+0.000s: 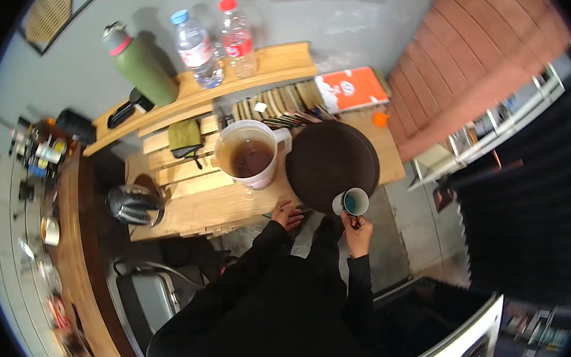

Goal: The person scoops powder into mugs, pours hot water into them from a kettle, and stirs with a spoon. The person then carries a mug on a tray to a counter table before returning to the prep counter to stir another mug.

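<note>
My right hand [357, 234] grips a small cup [355, 202] with a blue-green inside, held over the front edge of a round dark brown tray [332, 162]. My left hand [286, 215] rests at the front edge of the wooden table [209, 206], its fingers apart and nothing in them. Left of the tray stands a large white pitcher [247, 154] holding brownish liquid, its handle turned towards the tray.
A shelf [267, 70] at the back bears a green bottle [140, 66] and two plastic bottles [198, 51]. An orange-and-white box [351, 90] lies behind the tray. A kettle [134, 204] stands at the table's left end.
</note>
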`<act>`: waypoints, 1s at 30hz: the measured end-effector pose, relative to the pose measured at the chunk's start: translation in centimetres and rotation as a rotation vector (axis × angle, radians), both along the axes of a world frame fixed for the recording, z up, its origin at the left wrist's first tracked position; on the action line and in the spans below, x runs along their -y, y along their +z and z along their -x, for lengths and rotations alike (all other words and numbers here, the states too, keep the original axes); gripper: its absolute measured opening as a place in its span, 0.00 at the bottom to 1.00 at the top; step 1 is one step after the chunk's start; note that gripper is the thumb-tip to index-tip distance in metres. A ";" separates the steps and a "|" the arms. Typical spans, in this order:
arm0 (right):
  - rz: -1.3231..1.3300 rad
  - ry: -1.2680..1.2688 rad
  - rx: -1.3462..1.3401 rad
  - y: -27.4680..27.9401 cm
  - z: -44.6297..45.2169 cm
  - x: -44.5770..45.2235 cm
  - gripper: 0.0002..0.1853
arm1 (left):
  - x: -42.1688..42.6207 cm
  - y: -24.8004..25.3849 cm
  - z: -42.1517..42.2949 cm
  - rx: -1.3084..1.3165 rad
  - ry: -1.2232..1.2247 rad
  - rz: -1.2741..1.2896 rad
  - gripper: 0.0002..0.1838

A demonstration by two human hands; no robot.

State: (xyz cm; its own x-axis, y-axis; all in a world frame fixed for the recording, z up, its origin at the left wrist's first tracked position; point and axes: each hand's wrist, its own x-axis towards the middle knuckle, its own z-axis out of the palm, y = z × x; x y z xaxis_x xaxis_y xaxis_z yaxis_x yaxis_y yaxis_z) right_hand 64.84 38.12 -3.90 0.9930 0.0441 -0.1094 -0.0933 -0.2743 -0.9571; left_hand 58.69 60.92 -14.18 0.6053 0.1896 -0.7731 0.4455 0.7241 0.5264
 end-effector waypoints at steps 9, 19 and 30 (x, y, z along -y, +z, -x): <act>0.172 0.421 0.097 -5.4 -15.4 -2.0 0.26 | 2.1 -2.2 -3.8 0.047 0.499 -0.099 0.29; 0.131 0.756 0.040 -7.4 -19.9 -4.0 0.22 | 5.8 -2.3 -3.7 0.015 0.724 -0.381 0.27; 0.120 1.028 0.090 -10.9 -23.1 -1.2 0.11 | 6.7 -4.0 -4.0 -0.021 0.552 -0.703 0.25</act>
